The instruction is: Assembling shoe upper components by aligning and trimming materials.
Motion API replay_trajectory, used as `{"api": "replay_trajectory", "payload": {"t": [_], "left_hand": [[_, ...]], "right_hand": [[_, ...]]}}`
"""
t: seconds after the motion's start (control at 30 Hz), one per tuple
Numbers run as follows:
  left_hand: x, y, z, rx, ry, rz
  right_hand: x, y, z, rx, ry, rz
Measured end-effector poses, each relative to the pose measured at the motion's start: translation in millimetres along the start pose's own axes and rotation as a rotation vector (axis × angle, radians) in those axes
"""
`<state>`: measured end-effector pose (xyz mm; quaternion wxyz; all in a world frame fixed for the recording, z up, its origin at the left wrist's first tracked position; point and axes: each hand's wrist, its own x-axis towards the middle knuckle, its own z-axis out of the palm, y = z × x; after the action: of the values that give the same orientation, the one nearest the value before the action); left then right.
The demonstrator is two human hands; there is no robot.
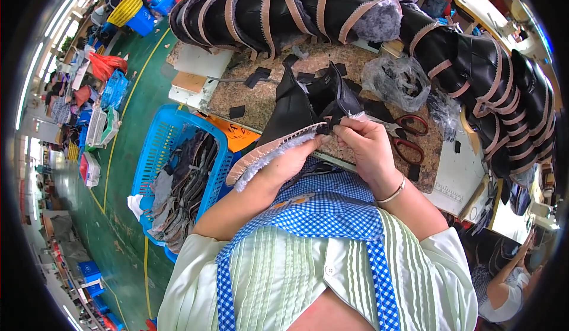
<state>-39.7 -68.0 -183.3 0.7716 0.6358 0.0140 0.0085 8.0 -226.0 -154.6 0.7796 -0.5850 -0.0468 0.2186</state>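
Note:
Close in front of my body I hold a black boot upper (290, 112) with grey fluffy lining and a tan zigzag-cut edge. My left hand (299, 155) lies under its near edge, with fingers closed on the rim next to the lining. My right hand (364, 144) pinches the same edge a little farther right, thumb and forefinger together. Whether a small piece sits between those fingertips is too small to tell. Beside my right hand lie scissors (409, 138) with dark red handles, partly under the black material. Scraps of black tape (237, 112) dot the speckled worktop (237, 97).
A row of stacked black boot uppers (261, 17) lines the far side, and more (474, 64) curve down the right. Crumpled clear plastic bags (396, 82) lie beyond the scissors. A blue basket (142, 168) of lining pieces stands left. Another person (510, 283) is at lower right.

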Motion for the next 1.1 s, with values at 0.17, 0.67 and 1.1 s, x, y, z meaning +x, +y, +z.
{"api": "replay_trajectory", "payload": {"t": [0.17,0.67,1.1], "left_hand": [[1.7,-0.3,1.8,-0.021,0.017,-0.009],[0.2,8.9,6.3,0.43,0.067,0.123],[-11.6,34.7,-0.1,1.072,-0.185,0.245]], "right_hand": [[-2.3,-0.6,4.2,-0.095,0.055,-0.015],[1.4,5.1,-13.1,-0.621,-0.022,-0.148],[-1.4,-22.4,-22.1,-1.085,-0.076,-0.8]]}}
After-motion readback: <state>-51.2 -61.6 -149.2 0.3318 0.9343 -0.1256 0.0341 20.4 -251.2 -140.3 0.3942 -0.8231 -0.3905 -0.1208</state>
